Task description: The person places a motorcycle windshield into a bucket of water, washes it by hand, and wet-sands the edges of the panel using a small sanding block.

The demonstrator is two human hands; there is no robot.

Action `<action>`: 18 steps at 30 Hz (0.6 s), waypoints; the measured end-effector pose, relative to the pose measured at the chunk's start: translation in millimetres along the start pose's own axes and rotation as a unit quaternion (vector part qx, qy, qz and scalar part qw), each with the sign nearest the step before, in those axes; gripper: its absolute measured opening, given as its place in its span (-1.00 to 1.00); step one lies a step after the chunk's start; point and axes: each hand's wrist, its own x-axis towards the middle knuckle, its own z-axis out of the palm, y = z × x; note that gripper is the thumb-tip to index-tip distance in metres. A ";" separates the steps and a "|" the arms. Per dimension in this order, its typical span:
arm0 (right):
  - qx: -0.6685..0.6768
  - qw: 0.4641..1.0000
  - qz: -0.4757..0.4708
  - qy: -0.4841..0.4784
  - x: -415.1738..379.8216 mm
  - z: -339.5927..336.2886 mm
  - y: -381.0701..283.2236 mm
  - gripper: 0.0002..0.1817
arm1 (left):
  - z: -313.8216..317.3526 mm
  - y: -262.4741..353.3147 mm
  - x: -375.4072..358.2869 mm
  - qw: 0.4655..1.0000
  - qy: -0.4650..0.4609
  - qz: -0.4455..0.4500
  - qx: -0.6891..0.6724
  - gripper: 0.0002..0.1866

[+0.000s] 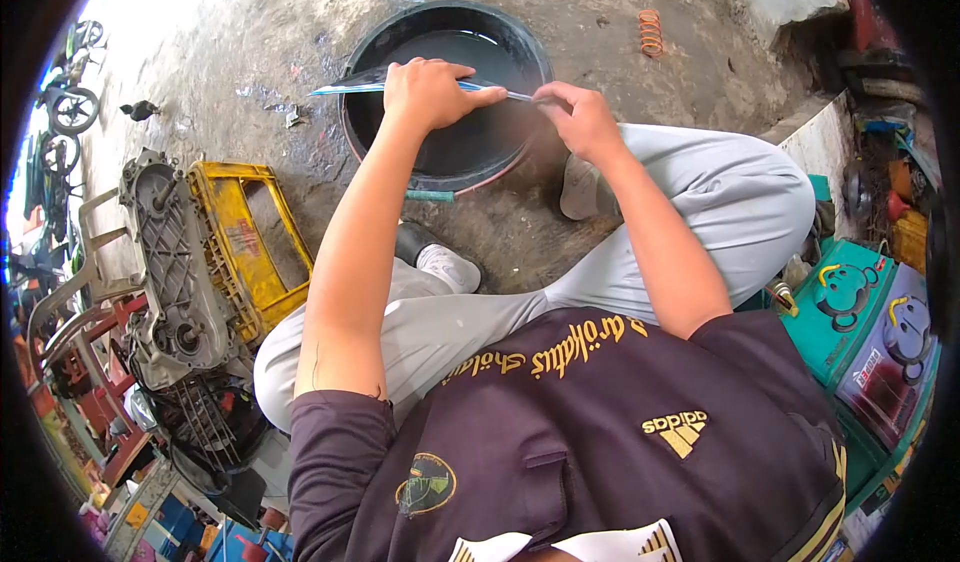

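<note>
A thin blue-and-white strip (pixel 350 89), perhaps the edge of a dark or clear sheet, stretches across a round black basin (pixel 363 147) of dark liquid. My left hand (pixel 430 92) lies over the strip near its middle, fingers bent around it and thumb pointing right along it. At the strip's right end, my right hand (pixel 582 120) pinches it between thumb and fingers above the basin's right rim. Both hands are above the liquid. The undersides of my left fingers are hidden.
Left of my legs are a yellow crate (pixel 225 232) and a metal engine casing (pixel 165 262). An orange spring (pixel 651 34) lies on the concrete floor (pixel 600 12) at the upper right. Green and purple boxes (pixel 840 302) stand at the right.
</note>
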 end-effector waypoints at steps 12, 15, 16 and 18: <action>0.074 0.989 0.113 -0.060 1.0 -11.1 8.0 -0.83 | 0.9 2.3 -6.6 0.999 0.045 0.012 0.015 -0.19; 0.029 0.994 0.088 -0.050 0.3 -11.0 1.6 -0.83 | 1.6 2.1 -4.9 0.999 0.036 0.012 0.014 -0.19; 0.004 0.996 0.077 -0.046 0.5 -11.5 0.1 -0.83 | 1.8 1.8 -3.7 0.999 0.035 0.013 0.014 -0.19; 0.023 0.994 0.088 -0.053 0.8 -14.2 6.0 -0.83 | 3.1 1.3 -1.9 1.000 0.019 0.010 0.015 -0.10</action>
